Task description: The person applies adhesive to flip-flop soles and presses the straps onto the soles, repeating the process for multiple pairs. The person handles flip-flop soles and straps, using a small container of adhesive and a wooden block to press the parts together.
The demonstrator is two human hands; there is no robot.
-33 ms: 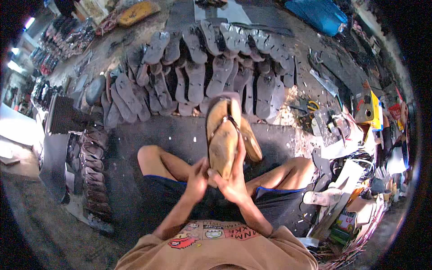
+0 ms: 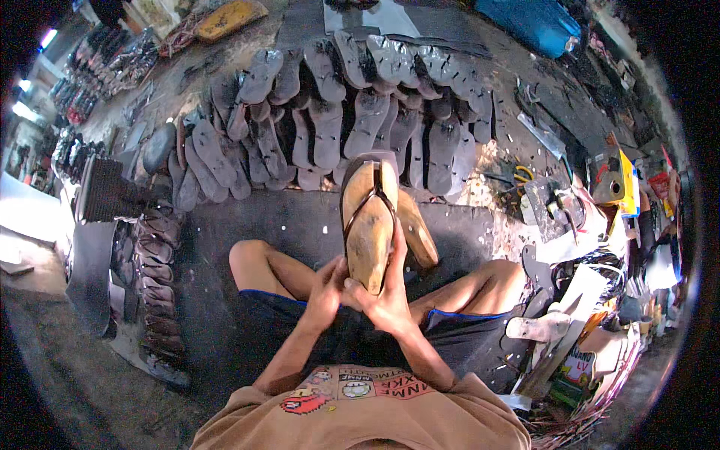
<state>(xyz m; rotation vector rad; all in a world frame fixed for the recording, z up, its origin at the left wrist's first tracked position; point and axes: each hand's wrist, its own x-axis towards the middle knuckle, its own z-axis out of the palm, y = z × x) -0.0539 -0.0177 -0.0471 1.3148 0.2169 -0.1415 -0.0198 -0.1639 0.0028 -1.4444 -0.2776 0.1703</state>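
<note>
I sit on the ground with my knees apart. Both hands hold a tan sandal (image 2: 369, 225) with a dark thong strap upright over my lap. My left hand (image 2: 326, 291) grips its heel end from the left. My right hand (image 2: 391, 296) wraps the heel from the right, fingers along the sole's edge. A second tan sole (image 2: 418, 231) lies on the dark mat just behind and right of the held sandal.
Rows of dark grey rubber soles (image 2: 360, 112) fan out ahead of me. Finished dark sandals (image 2: 154, 277) are stacked at my left beside a black block (image 2: 105, 191). Yellow-handled scissors (image 2: 519, 176), tools and a yellow box (image 2: 621, 180) crowd the right. A blue bag (image 2: 536, 22) lies far right.
</note>
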